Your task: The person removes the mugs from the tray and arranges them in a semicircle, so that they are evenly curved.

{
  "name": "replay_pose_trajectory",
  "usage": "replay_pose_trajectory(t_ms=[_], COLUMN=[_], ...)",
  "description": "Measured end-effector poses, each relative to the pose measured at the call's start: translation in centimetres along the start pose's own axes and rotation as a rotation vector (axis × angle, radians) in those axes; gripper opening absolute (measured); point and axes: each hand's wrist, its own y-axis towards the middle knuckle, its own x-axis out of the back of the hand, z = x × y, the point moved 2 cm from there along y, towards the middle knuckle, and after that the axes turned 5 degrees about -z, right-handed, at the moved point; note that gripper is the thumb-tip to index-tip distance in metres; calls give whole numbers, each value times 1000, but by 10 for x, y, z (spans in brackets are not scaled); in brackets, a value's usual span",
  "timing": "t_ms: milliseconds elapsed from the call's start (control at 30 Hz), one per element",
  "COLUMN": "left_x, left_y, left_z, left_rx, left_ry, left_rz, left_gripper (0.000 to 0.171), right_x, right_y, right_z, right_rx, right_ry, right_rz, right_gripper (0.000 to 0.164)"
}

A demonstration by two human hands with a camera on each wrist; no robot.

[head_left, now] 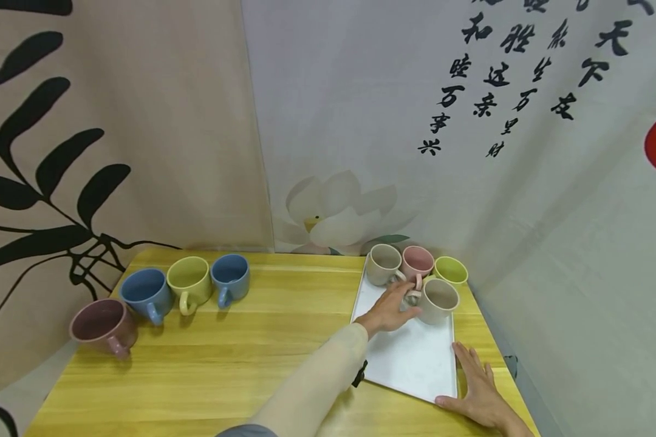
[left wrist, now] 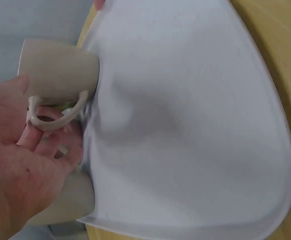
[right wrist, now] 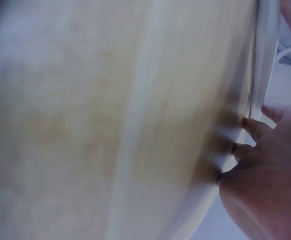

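Note:
My left hand is at the handle of the front beige mug, which stands on a white tray. In the left wrist view its extended fingers lie behind the handle, with the thumb beside the mug's wall. Behind that hand are a second beige mug, a pink mug and a yellow-green mug, grouped at the tray's far end. My right hand spreads its fingers along the tray's right side, thumb at the near corner; the right wrist view shows the fingertips at the rim.
On the left of the wooden table stand a mauve mug, a blue mug, a yellow mug and another blue mug. A printed cloth hangs behind the table and along its right side.

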Motion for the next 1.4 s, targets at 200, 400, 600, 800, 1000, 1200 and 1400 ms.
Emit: replay_pose_trajectory(t_ms=[200, 400, 600, 800, 1000, 1200, 1400], left_x=[-41, -72, -82, -76, -34, -14, -4], left_y=[31, 55, 54, 36, -13, -36, -44], left_z=[43, 74, 81, 72, 24, 13, 25], left_rx=[-78, -61, -36, -6, 24, 64, 67], left_ry=[-36, -134, -197, -256, -405, -454, -436], left_rz=[-127, -196, -238, -360, -383, -358, -322], left_gripper=[54, 41, 46, 37, 25, 18, 17], right_x=[0, 0, 0, 0, 0, -1, -1], right_y=[-1, 0, 1, 2, 0, 1, 1], right_z=[1, 0, 1, 1, 0, 0, -1], right_rx=[13, 9, 1, 1, 22, 44, 33], right_ry=[16, 11, 8, 11, -3, -9, -14], right_rz=[-7, -6, 0, -2, -12, -22, -21], right_gripper=[131, 132, 132, 132, 131, 131, 132])
